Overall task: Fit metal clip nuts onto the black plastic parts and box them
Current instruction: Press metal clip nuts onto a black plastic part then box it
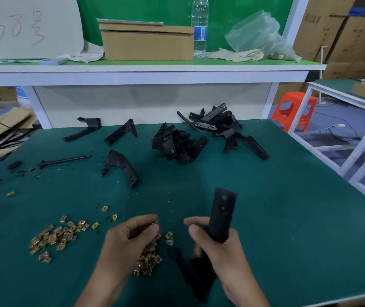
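Observation:
My right hand grips a long black plastic part near the table's front edge, its flat end with two holes pointing up. To its left, my left hand pinches a small metal clip nut between thumb and fingertips, a short gap from the part. Brass-coloured clip nuts lie in a heap under that hand, and a wider scatter of clip nuts lies to the left. A pile of black plastic parts sits mid-table, with a second pile behind it.
Single black parts and a black rod lie on the green mat. The shelf above carries a cardboard box, a water bottle and a plastic bag. An orange stool stands at the right.

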Action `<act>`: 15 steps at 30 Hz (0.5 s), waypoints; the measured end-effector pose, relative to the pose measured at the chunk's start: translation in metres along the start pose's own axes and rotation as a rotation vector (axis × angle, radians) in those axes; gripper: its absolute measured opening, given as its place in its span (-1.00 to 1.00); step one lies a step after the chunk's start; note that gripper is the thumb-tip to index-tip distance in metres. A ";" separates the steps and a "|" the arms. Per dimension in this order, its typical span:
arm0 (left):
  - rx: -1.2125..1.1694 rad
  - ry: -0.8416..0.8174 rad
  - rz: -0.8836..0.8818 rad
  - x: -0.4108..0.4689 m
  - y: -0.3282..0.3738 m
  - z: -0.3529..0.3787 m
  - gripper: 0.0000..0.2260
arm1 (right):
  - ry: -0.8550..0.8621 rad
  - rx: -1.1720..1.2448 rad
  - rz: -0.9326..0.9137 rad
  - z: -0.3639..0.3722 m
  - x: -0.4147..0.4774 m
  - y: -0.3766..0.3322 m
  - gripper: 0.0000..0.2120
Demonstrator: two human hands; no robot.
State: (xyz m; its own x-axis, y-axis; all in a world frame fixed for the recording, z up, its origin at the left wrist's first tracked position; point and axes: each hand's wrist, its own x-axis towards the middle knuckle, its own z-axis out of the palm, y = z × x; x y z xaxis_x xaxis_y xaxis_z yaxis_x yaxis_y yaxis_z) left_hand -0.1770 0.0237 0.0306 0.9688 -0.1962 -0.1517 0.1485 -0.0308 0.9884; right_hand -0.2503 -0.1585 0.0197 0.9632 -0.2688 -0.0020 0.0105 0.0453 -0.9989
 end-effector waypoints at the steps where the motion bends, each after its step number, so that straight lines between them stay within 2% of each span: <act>1: 0.014 -0.015 0.006 0.000 0.000 -0.001 -0.85 | -0.039 -0.076 0.002 -0.002 0.000 -0.003 -0.82; 3: 0.042 -0.082 0.023 -0.002 0.002 0.000 -0.83 | -0.110 -0.276 -0.012 -0.002 0.002 -0.005 -0.71; 5: 0.032 -0.136 0.025 -0.004 0.003 0.004 -0.82 | -0.141 -0.393 -0.051 0.003 0.003 -0.005 -0.68; 7: -0.058 -0.137 0.002 -0.003 0.004 0.007 -0.85 | -0.146 -0.403 -0.122 0.007 0.004 -0.005 -0.72; 11: -0.110 -0.132 -0.028 -0.001 0.002 0.008 -0.79 | -0.107 -0.421 -0.250 0.011 0.004 -0.004 -0.76; 15: -0.108 -0.174 -0.029 0.001 0.000 0.005 -0.75 | -0.077 -0.488 -0.330 0.010 0.003 0.000 -0.61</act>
State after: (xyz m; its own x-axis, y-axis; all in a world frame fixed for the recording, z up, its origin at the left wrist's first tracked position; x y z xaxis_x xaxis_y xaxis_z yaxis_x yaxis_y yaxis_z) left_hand -0.1770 0.0186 0.0309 0.9163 -0.3633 -0.1687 0.2055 0.0649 0.9765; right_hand -0.2448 -0.1498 0.0203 0.9468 -0.1220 0.2977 0.2057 -0.4818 -0.8518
